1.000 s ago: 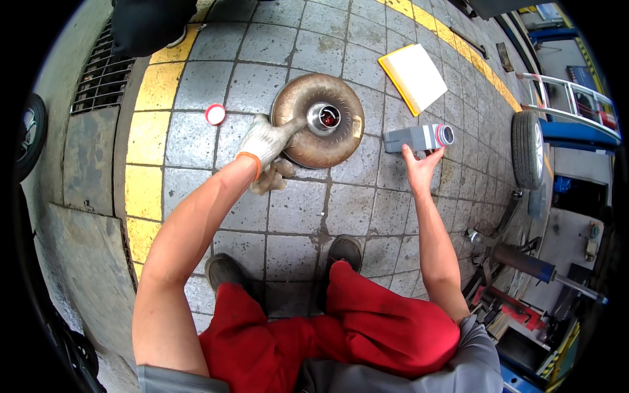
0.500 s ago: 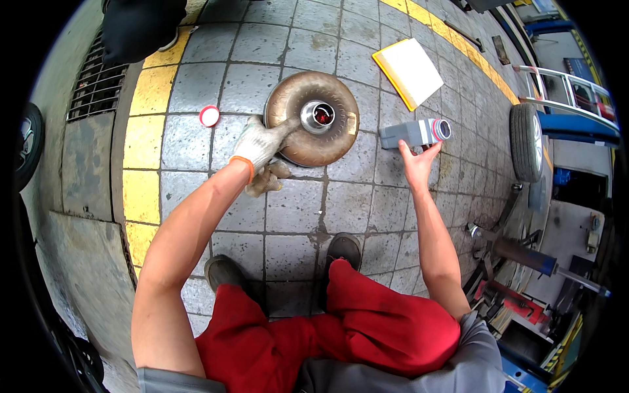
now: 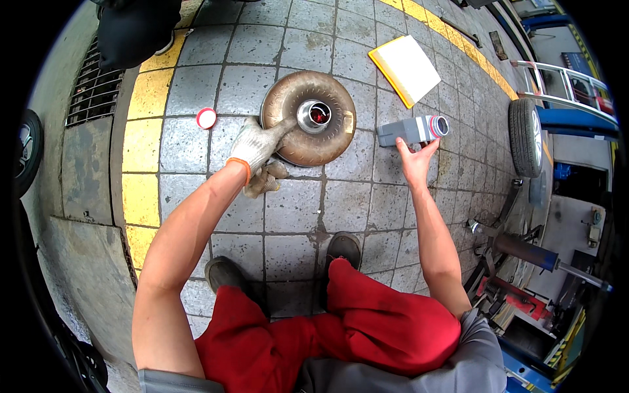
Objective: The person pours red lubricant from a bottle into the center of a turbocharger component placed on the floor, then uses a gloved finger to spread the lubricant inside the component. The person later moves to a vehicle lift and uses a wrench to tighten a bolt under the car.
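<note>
A round brown metal torque converter (image 3: 309, 82) lies on the tiled floor ahead of me, red fluid showing inside its shiny central neck (image 3: 306, 118). My left hand (image 3: 254, 144), in a pale knit work glove, grips its left side, one finger stretched toward the neck. Just below that hand lies a loose, soiled work glove (image 3: 263, 183). To the right, my bare right hand (image 3: 416, 160) holds a grey plastic bottle (image 3: 400, 131) tilted nearly onto its side. Its uncapped mouth with a red ring faces right, away from the converter. A red-and-white cap (image 3: 206, 118) rests on the floor at left.
A white pad with a yellow edge (image 3: 409, 69) lies beyond the bottle. At right are a car wheel (image 3: 526, 137), a white ladder (image 3: 557, 82) and a strut-like cylinder (image 3: 524, 252). A floor grate (image 3: 96, 85) and a dark-clothed person (image 3: 139, 33) are at the upper left.
</note>
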A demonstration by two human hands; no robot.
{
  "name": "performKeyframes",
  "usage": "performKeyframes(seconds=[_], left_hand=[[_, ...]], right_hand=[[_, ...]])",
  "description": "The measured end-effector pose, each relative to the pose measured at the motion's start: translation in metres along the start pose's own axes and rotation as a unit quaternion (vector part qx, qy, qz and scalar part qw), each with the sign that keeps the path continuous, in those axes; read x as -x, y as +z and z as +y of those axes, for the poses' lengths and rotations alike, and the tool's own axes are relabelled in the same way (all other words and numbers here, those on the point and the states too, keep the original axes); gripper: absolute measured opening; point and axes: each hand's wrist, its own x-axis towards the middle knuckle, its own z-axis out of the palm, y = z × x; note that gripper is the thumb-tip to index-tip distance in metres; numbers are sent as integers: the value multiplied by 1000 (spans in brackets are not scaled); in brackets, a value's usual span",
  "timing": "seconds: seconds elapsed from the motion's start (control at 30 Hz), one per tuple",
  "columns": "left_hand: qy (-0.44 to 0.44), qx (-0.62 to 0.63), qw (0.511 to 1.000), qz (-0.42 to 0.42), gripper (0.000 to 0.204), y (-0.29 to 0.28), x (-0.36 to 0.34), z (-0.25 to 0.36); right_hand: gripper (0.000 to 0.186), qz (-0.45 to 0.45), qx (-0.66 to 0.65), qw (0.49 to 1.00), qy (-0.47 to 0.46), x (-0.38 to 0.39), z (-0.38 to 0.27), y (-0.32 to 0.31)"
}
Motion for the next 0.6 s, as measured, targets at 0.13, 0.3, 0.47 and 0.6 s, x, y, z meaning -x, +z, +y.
performKeyframes(seconds=[0.13,0.3,0.47,0.6], left_hand=[[-1,16,1000,-6,101,-2,5,4],[-12,19,1000,-7,97,-3,5,5],[-21,39,999,-13,95,-2,11,11],[-17,16,1000,-10,99,-3,17,16]], right_hand=[[131,-4,-14,1000,7,1,-4,1],[130,-1,-27,1000,2,2,-7,3],[129,2,-29,1000,3,1,-4,3],[129,2,-23,1000,-1,1,-4,1]])
